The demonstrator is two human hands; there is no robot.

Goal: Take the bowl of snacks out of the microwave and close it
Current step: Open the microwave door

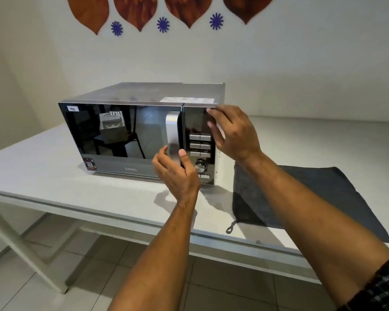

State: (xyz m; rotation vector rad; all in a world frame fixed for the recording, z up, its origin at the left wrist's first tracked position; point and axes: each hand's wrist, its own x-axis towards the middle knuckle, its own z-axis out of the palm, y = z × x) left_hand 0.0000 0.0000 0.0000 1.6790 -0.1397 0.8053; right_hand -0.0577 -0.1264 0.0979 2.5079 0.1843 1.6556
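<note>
The microwave [126, 135] is sitting by the desk's [43, 171] back edge, door shut. The left hand [175, 173] is curling round the door handle [173, 126]. The right hand [234, 133] is pressing straight fingers on the button panel's [198, 142] top corner. The dark glass is hiding the inside.

The microwave's [144, 93] shut door [117, 131] barred its cavity, with the left hand [175, 171] gripping the handle [173, 129]. Open worktop [43, 171] lay to the left and in front, a flat dark cloth [323, 194] to the right. The wall [279, 63] rose behind.
</note>
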